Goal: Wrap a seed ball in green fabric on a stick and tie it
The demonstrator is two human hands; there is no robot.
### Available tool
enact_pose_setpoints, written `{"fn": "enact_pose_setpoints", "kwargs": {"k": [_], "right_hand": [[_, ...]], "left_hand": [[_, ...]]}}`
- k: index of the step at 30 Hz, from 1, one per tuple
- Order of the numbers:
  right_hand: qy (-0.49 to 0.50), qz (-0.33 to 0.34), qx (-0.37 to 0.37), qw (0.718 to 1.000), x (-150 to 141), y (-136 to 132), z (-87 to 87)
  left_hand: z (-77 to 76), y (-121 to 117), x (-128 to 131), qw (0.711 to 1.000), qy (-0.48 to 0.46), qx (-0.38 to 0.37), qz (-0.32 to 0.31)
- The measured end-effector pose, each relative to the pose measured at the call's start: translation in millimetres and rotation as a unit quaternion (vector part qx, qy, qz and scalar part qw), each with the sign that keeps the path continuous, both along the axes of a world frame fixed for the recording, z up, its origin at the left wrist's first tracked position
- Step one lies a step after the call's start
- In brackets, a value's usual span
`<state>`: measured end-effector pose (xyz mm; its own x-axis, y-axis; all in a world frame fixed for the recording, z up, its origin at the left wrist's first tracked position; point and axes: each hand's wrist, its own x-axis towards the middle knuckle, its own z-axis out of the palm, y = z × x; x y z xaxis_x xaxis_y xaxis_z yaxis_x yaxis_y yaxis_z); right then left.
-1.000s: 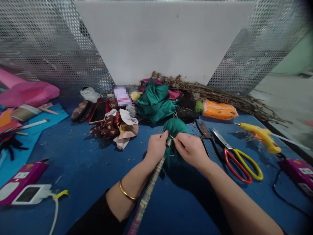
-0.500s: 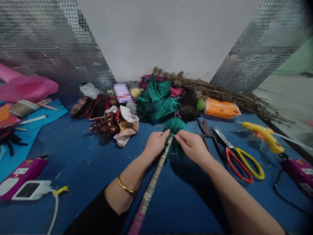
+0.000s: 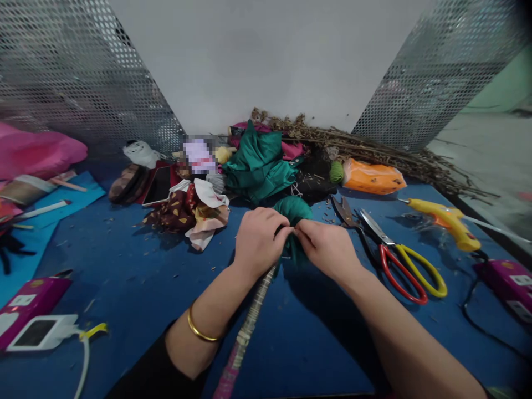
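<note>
A rounded bundle of dark green cloth [image 3: 296, 208] sits at the far end of a long stick [image 3: 248, 327] wrapped in pale string, its near end pink. My left hand [image 3: 260, 241] is closed, arched over the stick, thumb and forefinger pinched at the base of the bundle. Fingertip to fingertip with it, my right hand [image 3: 328, 249] pinches at the same spot. A thin string seems to be in both pinches, mostly hidden by the fingers. Loose green cloth hangs below them. Right of my hands lie red-and-yellow-handled scissors [image 3: 409, 271] and dark pliers-like cutters [image 3: 347, 213].
Behind are a green cloth heap [image 3: 260, 169], patterned cloth scraps [image 3: 174, 213], a phone [image 3: 158, 185], dried stalks [image 3: 374, 147] and an orange packet [image 3: 374, 177]. A yellow glue gun [image 3: 446, 219] lies right. A purple power strip [image 3: 35, 302] and white corded device [image 3: 44, 332] are left.
My left hand has turned over the stick and now covers its top end. Both hands' fingertips have come together. The view has shifted slightly, so the table things appear a little further left.
</note>
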<state>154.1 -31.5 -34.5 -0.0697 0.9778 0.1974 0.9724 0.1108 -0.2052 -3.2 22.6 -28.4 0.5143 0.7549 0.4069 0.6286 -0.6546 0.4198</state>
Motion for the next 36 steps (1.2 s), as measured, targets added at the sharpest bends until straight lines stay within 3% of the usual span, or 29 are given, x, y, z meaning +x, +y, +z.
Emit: {"fn": "enact_pose_setpoints", "kwargs": {"k": [6, 14, 20, 28, 32, 36], "right_hand": [[0.023, -0.001, -0.002, 1.0, -1, 1, -1.0], [-0.017, 0.019, 0.009, 1.0, 0, 1, -0.4], [-0.05, 0.037, 0.048, 0.997, -6, 1, -3.1], [-0.104, 0.07, 0.108, 0.986, -12, 6, -12.9], [-0.057, 0.114, 0.107, 0.986, -8, 9, -16.1], [0.035, 0.112, 0.103, 0.988, -4, 10, -18.1]], "left_hand": [[1.3, 6, -4, 0.995, -0.01, -0.092, -0.046], [-3.9, 3, -2, 0.999, 0.024, -0.024, 0.007], [-11.9, 4, 0, 0.999, 0.002, -0.026, 0.046], [-11.8, 4, 0, 0.999, 0.032, 0.033, 0.004], [-16.5, 4, 2, 1.0, 0.0, 0.009, 0.018], [-20.9, 0, 5, 0.995, -0.057, -0.05, 0.068]]}}
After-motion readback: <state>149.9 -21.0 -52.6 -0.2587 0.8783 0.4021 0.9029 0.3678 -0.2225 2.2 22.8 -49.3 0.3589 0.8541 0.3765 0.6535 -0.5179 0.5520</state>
